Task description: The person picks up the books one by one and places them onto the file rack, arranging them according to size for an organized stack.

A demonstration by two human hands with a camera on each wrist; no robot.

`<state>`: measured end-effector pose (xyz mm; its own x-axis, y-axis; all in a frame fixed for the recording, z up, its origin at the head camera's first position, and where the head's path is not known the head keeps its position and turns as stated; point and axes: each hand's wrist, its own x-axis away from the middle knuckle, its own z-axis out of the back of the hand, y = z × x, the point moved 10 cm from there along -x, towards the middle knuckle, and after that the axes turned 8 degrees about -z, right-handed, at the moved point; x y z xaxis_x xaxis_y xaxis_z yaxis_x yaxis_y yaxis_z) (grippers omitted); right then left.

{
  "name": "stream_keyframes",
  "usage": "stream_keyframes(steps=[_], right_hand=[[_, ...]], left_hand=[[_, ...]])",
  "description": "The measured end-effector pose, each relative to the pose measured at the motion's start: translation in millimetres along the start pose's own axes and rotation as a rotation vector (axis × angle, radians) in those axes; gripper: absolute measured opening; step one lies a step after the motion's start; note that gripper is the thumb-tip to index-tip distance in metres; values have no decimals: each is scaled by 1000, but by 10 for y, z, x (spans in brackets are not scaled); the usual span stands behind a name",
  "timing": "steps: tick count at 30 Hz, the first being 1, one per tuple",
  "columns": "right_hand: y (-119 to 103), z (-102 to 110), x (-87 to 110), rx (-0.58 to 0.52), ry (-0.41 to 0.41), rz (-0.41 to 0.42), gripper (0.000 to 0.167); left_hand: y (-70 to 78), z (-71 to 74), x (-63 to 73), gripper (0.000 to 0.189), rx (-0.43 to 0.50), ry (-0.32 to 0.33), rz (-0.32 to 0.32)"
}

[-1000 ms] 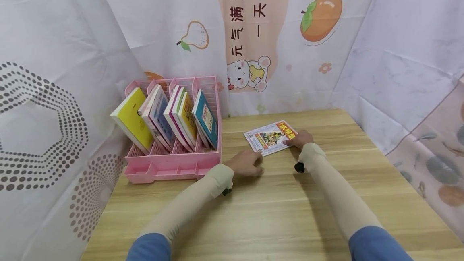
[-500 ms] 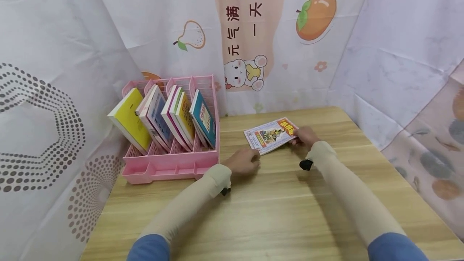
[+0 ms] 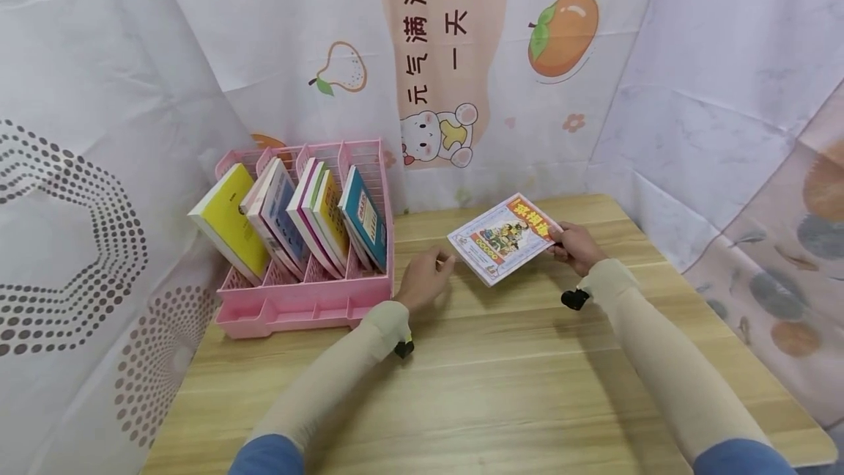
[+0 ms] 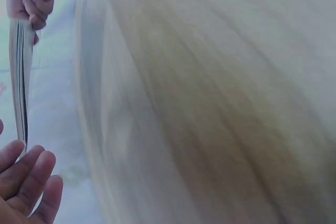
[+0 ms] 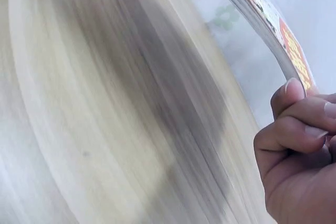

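Observation:
A thin picture book with a light blue and white cover and red-and-yellow title is held tilted above the table in the head view. My right hand pinches its right edge between thumb and fingers; the right wrist view shows curled fingers at the book's corner. To the left of the book is my left hand, its fingers loosely bent and holding nothing. In the left wrist view the left fingertips lie right by the book's lower end, and its page edges face the camera.
A pink desktop book rack stands at the left, with several books leaning in its slots, among them a yellow book and a teal book. Behind the wooden table hangs a printed curtain.
The book has been raised off the table and tilted up by my right hand, which moved slightly right. My left hand has drawn a little left and turned.

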<state>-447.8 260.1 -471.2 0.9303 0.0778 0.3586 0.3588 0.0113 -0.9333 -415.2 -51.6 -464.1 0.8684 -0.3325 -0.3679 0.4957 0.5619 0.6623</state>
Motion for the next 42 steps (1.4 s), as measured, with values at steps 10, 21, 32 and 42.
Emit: stream_keyframes(steps=[10, 21, 32, 42], right_hand=[[-21, -160, 43, 42, 10, 53, 46], [-191, -432, 194, 47, 94, 108, 26], [-344, -830, 405, -96, -12, 180, 13], [-475, -1179, 491, -209, -288, 231, 59]], left_hand=[[82, 17, 17, 36, -108, -37, 8], [133, -328, -25, 104, -380, -274, 4], [214, -329, -20, 38, -605, -275, -101], [269, -202, 65, 21, -550, -216, -220]])
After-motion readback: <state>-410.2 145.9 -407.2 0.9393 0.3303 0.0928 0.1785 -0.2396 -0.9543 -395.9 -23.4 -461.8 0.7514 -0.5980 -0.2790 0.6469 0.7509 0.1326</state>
